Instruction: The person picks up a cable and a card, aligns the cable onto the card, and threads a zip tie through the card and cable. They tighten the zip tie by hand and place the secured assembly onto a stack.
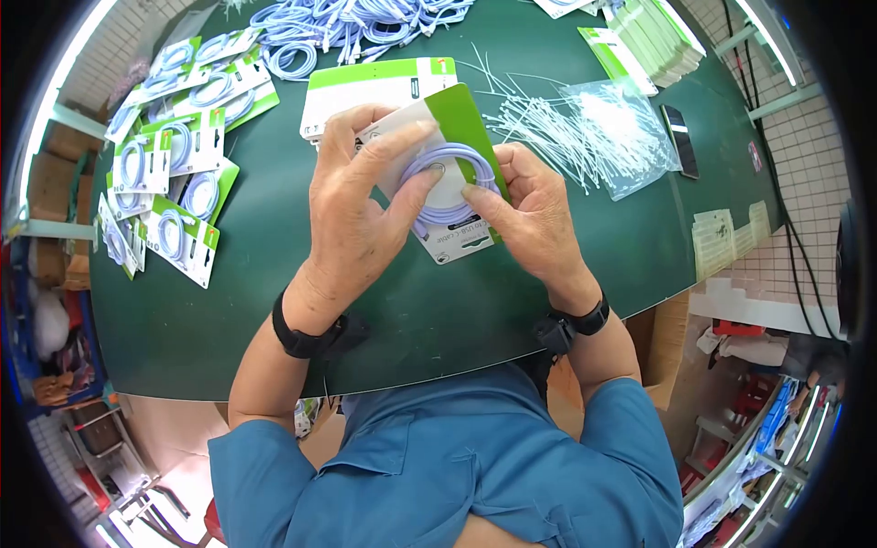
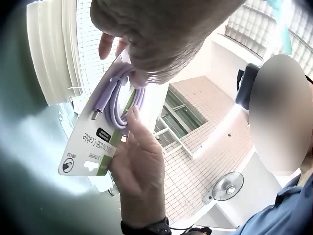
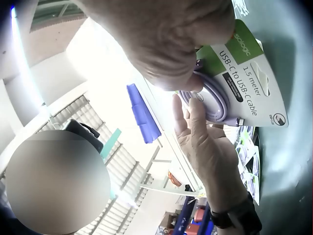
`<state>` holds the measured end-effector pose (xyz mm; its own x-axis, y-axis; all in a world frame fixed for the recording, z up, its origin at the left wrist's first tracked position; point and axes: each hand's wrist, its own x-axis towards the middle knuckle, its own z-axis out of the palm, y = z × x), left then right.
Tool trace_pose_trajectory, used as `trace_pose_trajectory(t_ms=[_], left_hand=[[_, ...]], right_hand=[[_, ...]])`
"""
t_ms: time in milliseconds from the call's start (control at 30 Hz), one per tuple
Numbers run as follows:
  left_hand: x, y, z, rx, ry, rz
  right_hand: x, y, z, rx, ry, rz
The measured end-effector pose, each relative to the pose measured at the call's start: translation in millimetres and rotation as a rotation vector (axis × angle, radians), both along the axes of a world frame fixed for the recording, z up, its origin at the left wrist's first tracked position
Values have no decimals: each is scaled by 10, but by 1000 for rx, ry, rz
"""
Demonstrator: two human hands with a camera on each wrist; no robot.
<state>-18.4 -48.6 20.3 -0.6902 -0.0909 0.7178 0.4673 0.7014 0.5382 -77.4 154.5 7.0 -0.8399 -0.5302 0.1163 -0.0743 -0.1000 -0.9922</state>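
In the head view, a white and green packaging card (image 1: 473,119) is held tilted above the table. A coiled lavender USB-C cable (image 1: 454,217) lies against its printed face. My left hand (image 1: 352,205) holds the card from the left, with its thumb on the coil. On the other side, my right hand (image 1: 537,224) grips the green edge, its thumb pressing at the coil's inner side. The left wrist view shows a cable plug (image 2: 101,104) sticking out over the card. Printed text on the card (image 3: 261,90) is readable in the right wrist view.
More cards (image 1: 375,87) lie just beyond the hands. Carded cables (image 1: 174,233) are heaped at the left, loose coiled cables (image 1: 356,27) at the back. White zip ties (image 1: 539,123), a clear plastic bag (image 1: 630,173), a phone (image 1: 679,142) and a card stack (image 1: 658,46) occupy the right.
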Motion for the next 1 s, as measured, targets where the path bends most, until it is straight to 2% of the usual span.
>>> trace_pose_trajectory(t_ms=[400,500,667,767,933,1000], left_hand=[[-32,61,-21,68,-60,35],[-33,54,-51,197,-105,4],[-67,30,-238,249,6,-59],[-110,143,-296,664,60,-98],[-55,275,-28,839,-65,-78],[-18,145,-31,884,-343,-149]], right_hand=[[27,0,-67,17,88,-20],[14,27,-52,91,84,41],[22,-11,-81,50,10,46],[34,-37,-107,-43,-36,32],[13,-28,-103,-28,-36,5],[10,-36,-110,-19,-10,2]])
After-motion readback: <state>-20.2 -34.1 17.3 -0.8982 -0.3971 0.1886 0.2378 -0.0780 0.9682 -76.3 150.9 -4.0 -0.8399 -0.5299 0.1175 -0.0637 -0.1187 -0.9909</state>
